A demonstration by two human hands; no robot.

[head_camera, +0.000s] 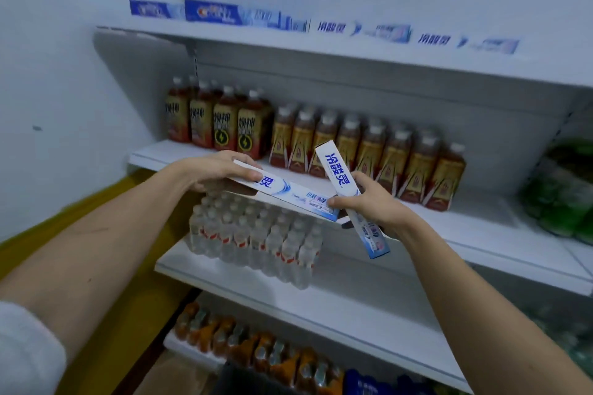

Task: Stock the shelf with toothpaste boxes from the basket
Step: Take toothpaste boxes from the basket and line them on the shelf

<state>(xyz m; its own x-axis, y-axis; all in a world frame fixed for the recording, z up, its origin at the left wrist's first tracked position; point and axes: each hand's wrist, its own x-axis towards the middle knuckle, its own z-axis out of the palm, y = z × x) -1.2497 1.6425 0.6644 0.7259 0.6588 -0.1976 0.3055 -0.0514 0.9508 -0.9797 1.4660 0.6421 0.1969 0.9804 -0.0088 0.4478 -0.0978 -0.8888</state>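
The person stands facing a white shelving unit, both bare forearms reaching out in front of the shelf of tea bottles (pixel 369 157). The left hand (pixel 221 175) grips one toothpaste box (pixel 298 197) at its left end, fingers curled over the top face and thumb underneath, so the box lies nearly flat, just in front of and slightly below the tea bottles. The right hand (pixel 372 202) clasps a second toothpaste box (pixel 348 196) around its middle, fingers wrapped behind and thumb pressed on the front. This box stands tilted, its top end leaning left and reaching up in front of the tea bottles, its lower end hanging down to the right. The two boxes cross where the flat one's right end meets the tilted one; I cannot tell whether they touch.

Above the tea bottles, the top shelf (pixel 288 42) already carries a row of toothpaste boxes (pixel 231 14) lying on their long sides. Below the tea bottles sits a pack of clear water bottles (pixel 256 234), and below that a row of orange drink bottles (pixel 256 349). A white fuzzy sleeve (pixel 25 349) shows far below and left of the tea bottles.
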